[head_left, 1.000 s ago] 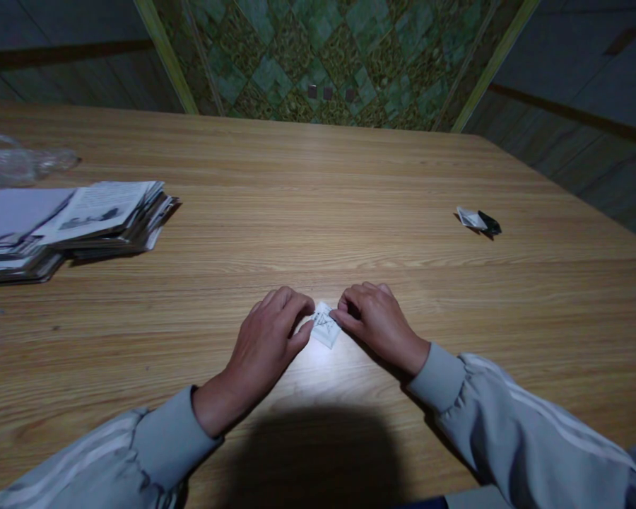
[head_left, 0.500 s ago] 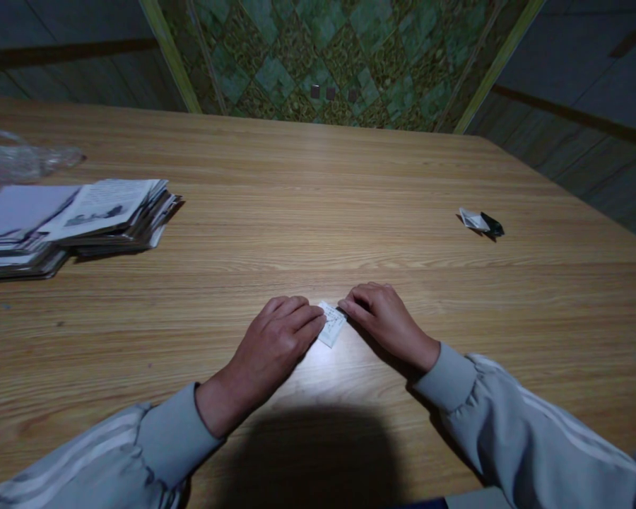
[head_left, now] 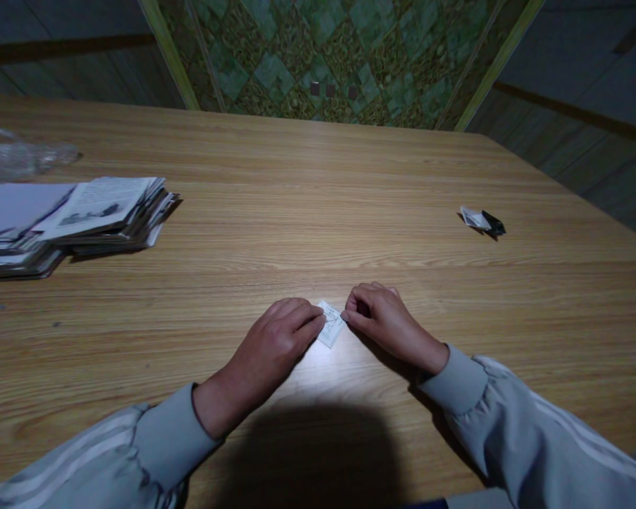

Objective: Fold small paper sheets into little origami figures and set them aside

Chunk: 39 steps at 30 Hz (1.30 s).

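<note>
Head view: small white printed folded paper [head_left: 331, 324] between both hands

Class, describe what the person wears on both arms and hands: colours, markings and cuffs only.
Both arms wear a light grey jacket with paler stripes running down each sleeve and plain ribbed cuffs at the wrists. The left hand and right hand are bare: no gloves. No rings or watch can be made out.
</note>
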### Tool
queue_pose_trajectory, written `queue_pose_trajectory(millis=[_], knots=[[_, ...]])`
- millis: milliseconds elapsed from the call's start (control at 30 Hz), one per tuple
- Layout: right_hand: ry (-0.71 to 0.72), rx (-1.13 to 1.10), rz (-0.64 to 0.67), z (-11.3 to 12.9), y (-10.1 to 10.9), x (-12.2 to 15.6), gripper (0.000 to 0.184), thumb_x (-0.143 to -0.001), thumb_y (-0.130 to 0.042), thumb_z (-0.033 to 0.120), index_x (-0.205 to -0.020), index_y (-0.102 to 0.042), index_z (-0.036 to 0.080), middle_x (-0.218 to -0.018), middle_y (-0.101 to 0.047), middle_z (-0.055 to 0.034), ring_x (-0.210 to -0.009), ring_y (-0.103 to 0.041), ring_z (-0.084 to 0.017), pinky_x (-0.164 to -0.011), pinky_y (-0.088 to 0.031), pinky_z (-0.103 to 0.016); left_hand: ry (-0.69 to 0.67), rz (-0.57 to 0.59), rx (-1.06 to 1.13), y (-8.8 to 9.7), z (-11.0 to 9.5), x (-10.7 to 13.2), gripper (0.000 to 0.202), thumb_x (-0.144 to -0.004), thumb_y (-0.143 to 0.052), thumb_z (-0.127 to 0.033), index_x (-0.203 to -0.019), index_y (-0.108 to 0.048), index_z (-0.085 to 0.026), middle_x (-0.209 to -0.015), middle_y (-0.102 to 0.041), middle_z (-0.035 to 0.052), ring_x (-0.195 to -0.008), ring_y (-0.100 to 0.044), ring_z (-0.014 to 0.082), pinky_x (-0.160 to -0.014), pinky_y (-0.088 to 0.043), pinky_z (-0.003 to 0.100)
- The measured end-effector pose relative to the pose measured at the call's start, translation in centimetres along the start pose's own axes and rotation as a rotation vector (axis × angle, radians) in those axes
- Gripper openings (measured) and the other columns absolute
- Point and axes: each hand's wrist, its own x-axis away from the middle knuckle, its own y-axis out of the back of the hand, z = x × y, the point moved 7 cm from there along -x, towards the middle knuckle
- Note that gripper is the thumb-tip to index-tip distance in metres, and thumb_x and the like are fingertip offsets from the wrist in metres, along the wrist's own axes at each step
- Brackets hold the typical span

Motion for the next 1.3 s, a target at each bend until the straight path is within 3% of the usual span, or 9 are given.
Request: queue_pose_trajectory(millis=[233,367,467,600,800,1033,1200,1300], knots=[[0.004,-0.041,0.015,-0.5,0.7,0.2,0.016,-0.092,-0.066,0.019,-0.076,-0.064,0.016,-0.078,-0.065,-0.0014,-0.075,-0.055,-0.015,-0.07,-0.033,-0.028,0.004,-0.014,-0.008,0.2,0.1,0.0,0.032,-0.105,-0.04,-0.025,-0.107,-0.069,-0.011,-0.098,-0.071,0.0114,-0.088,-0.063,0.0238,-0.076,-0.054,0.038],[0.194,0.043,-0.117,1.2,1.9,1.1,0.011,-0.098,-0.06,0.02,-0.095,-0.07,0.018,-0.089,-0.068,-0.004,-0.087,-0.054,-0.018,-0.077,-0.034,-0.031,0.012,-0.004,-0.014,-0.1,0.2,0.1,0.031,-0.104,-0.04,-0.025,-0.109,-0.069,-0.012,-0.101,-0.071,0.0107,-0.09,-0.062,0.0238,-0.077,-0.054,0.039],[0.333,0.252,-0.062,3.2,1.2,2.1,0.016,-0.101,-0.056,0.024,-0.099,-0.071,0.021,-0.089,-0.067,-0.0044,-0.088,-0.05,-0.02,-0.079,-0.032,-0.034,0.012,-0.003,-0.032,-0.2,0.1,0.2,0.031,-0.105,-0.041,-0.023,-0.111,-0.069,-0.013,-0.102,-0.071,0.0107,-0.091,-0.062,0.0242,-0.078,-0.053,0.04],[0.338,0.435,-0.011,4.0,0.4,2.8,0.012,-0.1,-0.057,0.022,-0.1,-0.069,0.021,-0.091,-0.067,-0.0041,-0.09,-0.05,-0.02,-0.084,-0.031,-0.037,0.004,0.01,-0.064,-0.3,0.0,0.3,0.029,-0.104,-0.042,-0.022,-0.113,-0.069,-0.012,-0.104,-0.072,0.0103,-0.094,-0.062,0.0245,-0.081,-0.053,0.04],[0.308,0.532,-0.017,3.9,0.2,3.1,0.018,-0.101,-0.055,0.023,-0.115,-0.066,0.023,-0.1,-0.067,-0.0052,-0.094,-0.052,-0.022,-0.09,-0.031,-0.04,-0.068,0.037,-0.104,0.0,0.2,1.4,0.034,-0.105,-0.038,-0.02,-0.125,-0.063,-0.01,-0.118,-0.071,0.0117,-0.105,-0.061,0.0261,-0.091,-0.05,0.043],[0.329,0.499,-0.011,4.3,0.0,2.9,0.012,-0.1,-0.056,0.021,-0.104,-0.067,0.02,-0.096,-0.066,-0.005,-0.09,-0.052,-0.021,-0.086,-0.036,-0.038,-0.07,0.096,-0.113,-0.1,0.6,2.5,0.038,-0.106,-0.035,-0.018,-0.135,-0.058,-0.012,-0.13,-0.068,0.0119,-0.113,-0.059,0.0255,-0.097,-0.047,0.045],[0.495,0.418,-0.009,5.6,-1.0,3.5,0.025,-0.102,-0.05,0.019,-0.124,-0.06,0.015,-0.106,-0.066,-0.0077,-0.096,-0.053,-0.021,-0.089,-0.04,-0.038,-0.059,0.109,-0.109,-0.1,0.3,2.3,0.04,-0.104,-0.032,-0.012,-0.133,-0.06,-0.014,-0.131,-0.068,0.0122,-0.116,-0.059,0.0256,-0.1,-0.046,0.048],[0.465,0.426,-0.018,5.4,-1.2,3.6,0.025,-0.1,-0.054,0.018,-0.123,-0.061,0.015,-0.104,-0.066,-0.0078,-0.095,-0.054,-0.022,-0.091,-0.041,-0.04,-0.038,0.14,-0.092,-0.2,0.5,2.4,0.043,-0.103,-0.032,-0.008,-0.136,-0.058,-0.017,-0.135,-0.066,0.0104,-0.12,-0.058,0.025,-0.105,-0.042,0.049]])
